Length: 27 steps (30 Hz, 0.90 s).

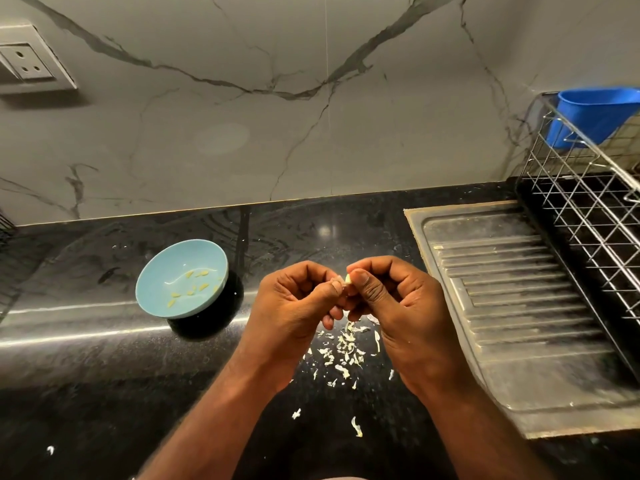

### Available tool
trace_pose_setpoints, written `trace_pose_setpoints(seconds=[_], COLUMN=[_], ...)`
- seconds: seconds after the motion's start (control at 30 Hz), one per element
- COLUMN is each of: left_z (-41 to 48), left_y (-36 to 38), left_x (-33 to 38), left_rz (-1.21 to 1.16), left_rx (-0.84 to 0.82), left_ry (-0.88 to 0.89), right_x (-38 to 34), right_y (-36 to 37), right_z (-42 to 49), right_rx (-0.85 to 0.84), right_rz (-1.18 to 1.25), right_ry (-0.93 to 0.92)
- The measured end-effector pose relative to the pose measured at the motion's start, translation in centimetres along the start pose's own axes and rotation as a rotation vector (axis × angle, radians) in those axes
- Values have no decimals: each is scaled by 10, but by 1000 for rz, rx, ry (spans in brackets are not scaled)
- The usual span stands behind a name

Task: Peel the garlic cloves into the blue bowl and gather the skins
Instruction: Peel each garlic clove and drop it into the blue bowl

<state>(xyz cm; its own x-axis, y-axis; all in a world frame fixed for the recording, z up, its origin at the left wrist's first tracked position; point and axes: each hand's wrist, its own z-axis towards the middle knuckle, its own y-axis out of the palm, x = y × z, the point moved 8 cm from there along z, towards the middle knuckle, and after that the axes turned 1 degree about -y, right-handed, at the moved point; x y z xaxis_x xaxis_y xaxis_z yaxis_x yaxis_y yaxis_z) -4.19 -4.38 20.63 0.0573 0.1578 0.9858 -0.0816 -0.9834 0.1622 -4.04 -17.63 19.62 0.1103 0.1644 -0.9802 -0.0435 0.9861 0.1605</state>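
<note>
A small garlic clove sits pinched between the fingertips of both hands above the black counter. My left hand holds it from the left with curled fingers. My right hand pinches it from the right, thumb on top. Most of the clove is hidden by the fingers. A light blue bowl stands on the counter to the left of my hands, with several peeled cloves inside. Loose white garlic skins lie scattered on the counter under and in front of my hands.
A steel sink drainboard lies to the right. A wire dish rack with a blue tub stands at the far right. The marble wall carries a power socket at upper left. Stray skin bits lie nearer me.
</note>
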Motion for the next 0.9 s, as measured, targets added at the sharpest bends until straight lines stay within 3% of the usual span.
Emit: trace_pose_setpoints(seconds=[0.63, 0.9], left_z=[-2, -1], left_y=[1, -2], left_x=[8, 4], left_rz=[288, 276], left_rx=[-27, -12], left_ry=[144, 150], right_x=[-3, 11], right_y=[-1, 0], right_z=[0, 0], right_rx=[-80, -15], right_rz=[-6, 223], right_ry=[18, 129])
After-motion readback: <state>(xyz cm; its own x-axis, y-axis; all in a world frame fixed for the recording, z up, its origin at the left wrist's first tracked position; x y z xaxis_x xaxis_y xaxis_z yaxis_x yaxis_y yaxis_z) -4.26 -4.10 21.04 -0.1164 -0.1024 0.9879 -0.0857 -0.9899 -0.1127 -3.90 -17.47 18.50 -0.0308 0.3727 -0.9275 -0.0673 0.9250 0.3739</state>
